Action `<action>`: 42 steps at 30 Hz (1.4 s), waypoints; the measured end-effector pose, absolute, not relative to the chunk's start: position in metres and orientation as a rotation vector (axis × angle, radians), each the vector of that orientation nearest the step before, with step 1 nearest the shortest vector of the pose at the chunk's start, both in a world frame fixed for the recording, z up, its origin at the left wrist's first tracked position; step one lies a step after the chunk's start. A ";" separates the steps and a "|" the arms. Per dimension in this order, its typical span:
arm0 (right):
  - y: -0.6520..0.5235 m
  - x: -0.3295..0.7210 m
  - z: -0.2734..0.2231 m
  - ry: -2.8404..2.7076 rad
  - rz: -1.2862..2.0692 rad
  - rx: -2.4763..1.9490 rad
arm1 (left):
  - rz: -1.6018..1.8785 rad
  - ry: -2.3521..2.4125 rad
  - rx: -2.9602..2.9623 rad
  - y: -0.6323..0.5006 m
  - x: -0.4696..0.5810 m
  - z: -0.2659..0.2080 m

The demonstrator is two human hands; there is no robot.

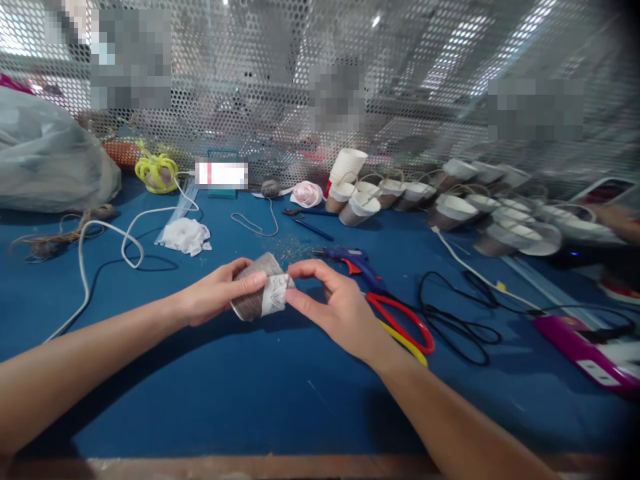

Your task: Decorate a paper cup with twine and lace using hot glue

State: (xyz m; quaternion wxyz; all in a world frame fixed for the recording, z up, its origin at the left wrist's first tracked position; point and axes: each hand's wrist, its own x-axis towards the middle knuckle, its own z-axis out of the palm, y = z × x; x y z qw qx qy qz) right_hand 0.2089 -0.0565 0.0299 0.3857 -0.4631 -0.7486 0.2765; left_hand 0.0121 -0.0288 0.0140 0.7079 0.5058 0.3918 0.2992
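Note:
A small paper cup [246, 305] wrapped in grey-brown cloth, with a white lace band at its rim end, lies on its side in the air above the table. My left hand [220, 288] is closed around its body, thumb on top. At the lace end, my right hand [333, 300] pinches the white lace trim [274, 295] between thumb and forefinger. Just beyond the right hand lies a blue glue gun [357, 259] with a red trigger. Scissors with red and yellow handles [407, 323] are partly hidden behind the right wrist.
Several wrapped cups with handles [360, 208] stand at the back right, near a stack of white cups [349, 163]. Pliers [313, 229], white scraps [186, 236], a pink ribbon roll [307, 194] and twine [65, 233] lie around. Cables run to a purple power strip [575, 347]. Another person's hand [617, 220] shows at right.

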 end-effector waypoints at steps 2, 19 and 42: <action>-0.055 0.210 0.028 -1.846 0.635 -1.144 | 0.632 0.797 1.008 -0.027 0.012 0.014; -0.061 0.210 0.031 -1.791 0.500 -1.068 | 0.703 0.811 1.041 -0.028 0.014 0.009; -0.008 0.279 0.057 -1.726 0.114 -1.942 | 0.706 1.001 1.356 -0.023 0.006 0.015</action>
